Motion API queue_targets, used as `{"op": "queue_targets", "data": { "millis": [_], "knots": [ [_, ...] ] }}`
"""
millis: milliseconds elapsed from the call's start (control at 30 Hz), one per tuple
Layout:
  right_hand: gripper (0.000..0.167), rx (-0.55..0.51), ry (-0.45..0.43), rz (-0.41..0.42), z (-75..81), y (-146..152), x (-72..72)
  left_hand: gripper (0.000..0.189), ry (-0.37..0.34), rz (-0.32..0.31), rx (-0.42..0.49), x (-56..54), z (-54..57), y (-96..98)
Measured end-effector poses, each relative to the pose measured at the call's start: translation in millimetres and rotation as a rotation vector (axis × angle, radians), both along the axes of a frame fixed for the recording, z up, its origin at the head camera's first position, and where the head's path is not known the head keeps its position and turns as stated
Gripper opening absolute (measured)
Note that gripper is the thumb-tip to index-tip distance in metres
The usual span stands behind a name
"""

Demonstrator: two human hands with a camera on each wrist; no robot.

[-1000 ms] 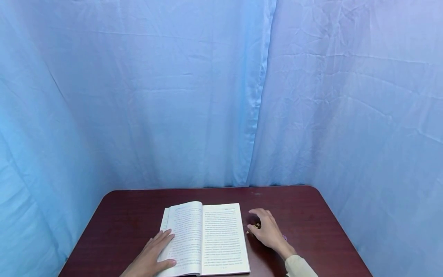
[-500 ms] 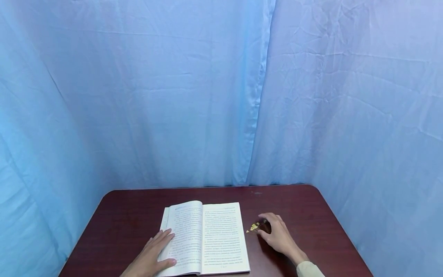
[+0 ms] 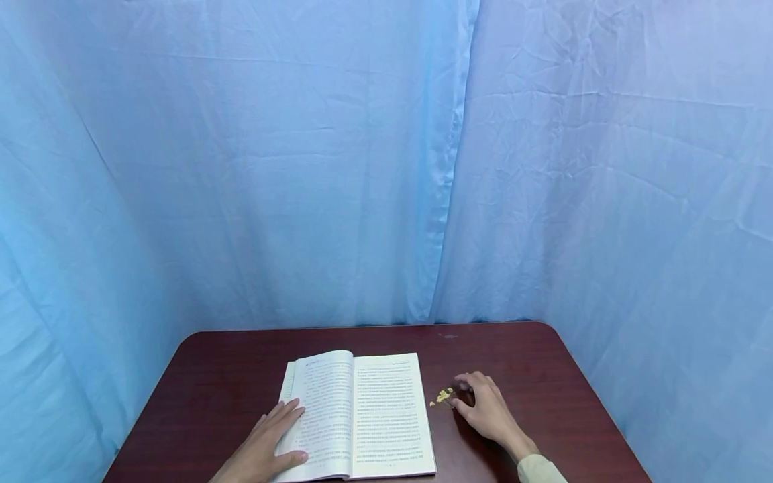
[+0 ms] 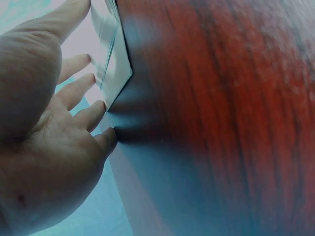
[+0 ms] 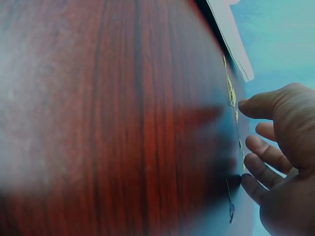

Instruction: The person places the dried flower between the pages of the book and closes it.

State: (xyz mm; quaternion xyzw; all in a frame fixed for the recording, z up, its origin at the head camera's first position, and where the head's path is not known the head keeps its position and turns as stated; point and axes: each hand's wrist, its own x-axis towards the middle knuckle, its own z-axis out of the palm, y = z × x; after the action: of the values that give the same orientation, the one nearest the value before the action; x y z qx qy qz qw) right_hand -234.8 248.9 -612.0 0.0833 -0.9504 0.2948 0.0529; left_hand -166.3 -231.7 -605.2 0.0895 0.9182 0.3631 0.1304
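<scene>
A thick book [image 3: 392, 416] lies spread on the table, printed pages up. My left hand [image 3: 260, 446] rests on its left page, fingers extended and thumb apart; the left wrist view shows its fingertips [image 4: 106, 105] along the page edge. Right of the book lies a thin yellow sprig [image 3: 443, 396], like a dried flower. My right hand [image 3: 490, 412] is bent low over its stem end, with thumb and fingers apart. In the right wrist view the yellow flower [image 5: 231, 91] is near the thumb, and a small purplish flower head [image 5: 232, 212] on a thin stem lies below the fingers.
The dark red-brown wooden table [image 3: 543, 369] has rounded far corners. Light blue curtains [image 3: 338, 201] hang behind it and along both sides. A pale sleeve [image 3: 539, 469] covers the right wrist.
My right hand has drawn back to the right from over the yellow sprig, uncovering it, then stayed nearly in place with small finger movements. The left hand and the book have not moved.
</scene>
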Motion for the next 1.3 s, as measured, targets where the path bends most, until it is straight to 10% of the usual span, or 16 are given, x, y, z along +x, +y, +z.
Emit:
{"op": "queue_targets", "data": {
  "millis": [567,1300],
  "knots": [
    [0.019,0.09,0.074,0.042,-6.2,11,8.5,0.096,0.001,0.003,-0.006,0.4,1.0,0.2],
    [0.035,0.01,0.077,-0.033,-12.6,39,6.5,0.095,0.007,-0.003,-0.016,0.7,-0.9,-0.7]
  ]
}}
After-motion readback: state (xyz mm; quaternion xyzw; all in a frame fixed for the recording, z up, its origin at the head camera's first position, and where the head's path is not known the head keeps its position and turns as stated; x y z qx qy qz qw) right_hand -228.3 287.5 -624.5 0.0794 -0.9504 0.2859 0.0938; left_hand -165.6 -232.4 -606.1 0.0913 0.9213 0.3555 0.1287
